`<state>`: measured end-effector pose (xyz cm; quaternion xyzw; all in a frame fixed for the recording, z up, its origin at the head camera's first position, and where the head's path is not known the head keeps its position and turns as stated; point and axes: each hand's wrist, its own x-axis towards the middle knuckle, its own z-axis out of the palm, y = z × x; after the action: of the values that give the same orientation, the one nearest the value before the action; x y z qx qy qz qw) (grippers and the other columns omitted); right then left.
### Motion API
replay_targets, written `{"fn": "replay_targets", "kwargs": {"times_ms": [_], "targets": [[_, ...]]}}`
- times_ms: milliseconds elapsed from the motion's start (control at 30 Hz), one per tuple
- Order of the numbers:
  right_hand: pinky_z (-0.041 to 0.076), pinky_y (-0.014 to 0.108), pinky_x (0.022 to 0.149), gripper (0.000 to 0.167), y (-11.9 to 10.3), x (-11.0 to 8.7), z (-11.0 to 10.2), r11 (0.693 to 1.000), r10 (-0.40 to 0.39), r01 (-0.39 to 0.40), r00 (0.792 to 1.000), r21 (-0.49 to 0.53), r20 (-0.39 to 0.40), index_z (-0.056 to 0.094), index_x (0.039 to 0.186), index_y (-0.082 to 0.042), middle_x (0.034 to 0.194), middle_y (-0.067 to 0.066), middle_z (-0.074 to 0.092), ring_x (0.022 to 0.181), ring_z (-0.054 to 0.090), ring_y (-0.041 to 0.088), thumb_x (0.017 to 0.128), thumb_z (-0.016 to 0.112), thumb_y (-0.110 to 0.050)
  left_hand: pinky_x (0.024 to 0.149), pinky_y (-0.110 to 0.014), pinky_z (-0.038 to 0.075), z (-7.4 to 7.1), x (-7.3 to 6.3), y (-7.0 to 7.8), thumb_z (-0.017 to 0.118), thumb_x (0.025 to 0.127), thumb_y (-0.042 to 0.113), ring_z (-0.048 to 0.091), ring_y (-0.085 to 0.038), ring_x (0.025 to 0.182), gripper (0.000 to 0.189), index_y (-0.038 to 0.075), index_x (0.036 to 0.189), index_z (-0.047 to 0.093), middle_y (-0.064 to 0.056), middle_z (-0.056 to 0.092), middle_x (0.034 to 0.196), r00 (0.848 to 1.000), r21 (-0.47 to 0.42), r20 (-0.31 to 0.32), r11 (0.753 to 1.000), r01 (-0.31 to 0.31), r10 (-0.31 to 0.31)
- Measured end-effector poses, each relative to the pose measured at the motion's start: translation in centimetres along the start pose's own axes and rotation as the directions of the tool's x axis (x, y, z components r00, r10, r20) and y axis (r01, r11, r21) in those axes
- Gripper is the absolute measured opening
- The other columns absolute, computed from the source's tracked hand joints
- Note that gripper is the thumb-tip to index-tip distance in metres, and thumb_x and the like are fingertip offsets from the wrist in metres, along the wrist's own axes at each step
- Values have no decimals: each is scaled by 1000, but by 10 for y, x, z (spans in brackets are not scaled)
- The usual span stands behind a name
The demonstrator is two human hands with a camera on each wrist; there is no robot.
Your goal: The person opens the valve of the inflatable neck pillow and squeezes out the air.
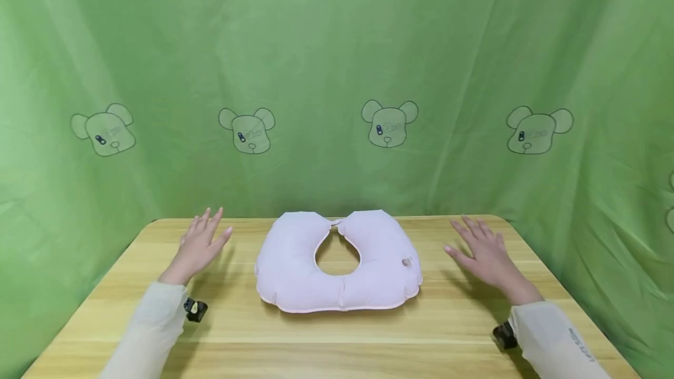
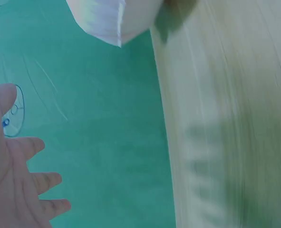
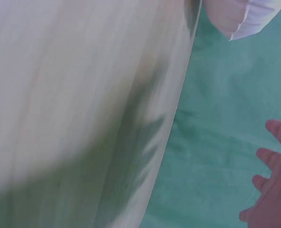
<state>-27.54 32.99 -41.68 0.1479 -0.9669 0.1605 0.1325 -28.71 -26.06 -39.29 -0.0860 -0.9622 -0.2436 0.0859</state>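
Note:
A pale pink inflated neck pillow [image 1: 295,262] lies on the wooden table, its opening toward the far edge. A short loop joins its two ends, and a small valve [image 1: 406,262] shows on its right side. To the pillow's left my left hand [image 1: 197,247] is held over the table with fingers spread, touching nothing. On the other side my right hand [image 1: 487,256] hovers likewise, fingers apart and holding nothing. Both wrist views catch an end of the pillow [image 2: 116,21] at the top, away from the fingers.
The wooden table [image 1: 237,344] has rounded far corners. Behind and beside it hangs a green curtain [image 1: 316,45] printed with bear heads. A small black camera [image 1: 196,310] sits at the left wrist and another black camera [image 1: 504,336] at the right wrist.

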Motion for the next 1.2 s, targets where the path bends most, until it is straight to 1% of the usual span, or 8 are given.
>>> {"fn": "replay_targets", "kwargs": {"times_ms": [167,367,533,600,667,833,1000,1200], "targets": [[-3,74,101,70,-10,1,2,995,-70,71,997,75,-27,25,150,-11,153,25,16,136,10,53,93,54,-42,103,-72,0,7,1,10,34,99,50,0,-52,138,70,9,151,15,-23,3,155,999,-55,-19,998,-33,32],[-2,67,108,70,-22,0,5,975,-152,156,988,158,-39,29,148,-11,152,24,20,137,12,51,91,60,-35,105,-71,4,14,0,33,39,99,47,4,-49,139,67,10,151,18,-22,7,155,994,-90,-42,991,-103,100],[9,71,104,73,-30,-1,10,959,-207,212,977,191,-47,30,148,-16,151,23,24,136,16,50,87,66,-33,106,-69,7,23,-2,54,44,97,46,6,-46,140,68,11,151,21,-20,11,155,985,-112,-38,979,-169,166],[14,72,102,74,-32,-1,14,952,-223,227,974,205,-44,31,148,-16,151,22,25,136,17,50,86,68,-32,107,-68,9,26,-3,61,46,97,45,8,-46,140,68,11,151,21,-20,12,155,981,-123,-33,973,-194,191],[15,73,101,75,-34,-1,16,945,-234,236,972,227,-37,31,148,-15,151,22,26,135,17,50,85,69,-31,108,-66,9,29,-4,69,47,96,44,8,-45,140,69,12,151,21,-18,13,155,977,-135,-24,967,-215,214],[16,72,101,75,-39,-1,20,926,-256,257,966,277,-38,34,146,-10,150,22,28,134,19,51,83,71,-27,112,-59,8,38,-5,88,48,95,46,11,-43,141,70,13,151,22,-16,14,155,962,-133,-4,954,-269,271],[19,72,100,75,-45,0,21,916,-282,282,959,286,-42,35,145,-7,148,23,31,133,23,49,82,72,-27,112,-59,11,45,-4,106,52,94,43,13,-42,141,70,10,150,25,-17,17,155,944,-169,1,931,-324,329],[20,73,98,74,-52,2,23,904,-291,290,956,314,-46,36,144,-7,147,22,33,133,25,48,82,72,-26,112,-58,13,52,-1,129,54,93,43,13,-37,142,71,15,151,23,-13,16,156,934,-216,41,916,-338,354]]}}
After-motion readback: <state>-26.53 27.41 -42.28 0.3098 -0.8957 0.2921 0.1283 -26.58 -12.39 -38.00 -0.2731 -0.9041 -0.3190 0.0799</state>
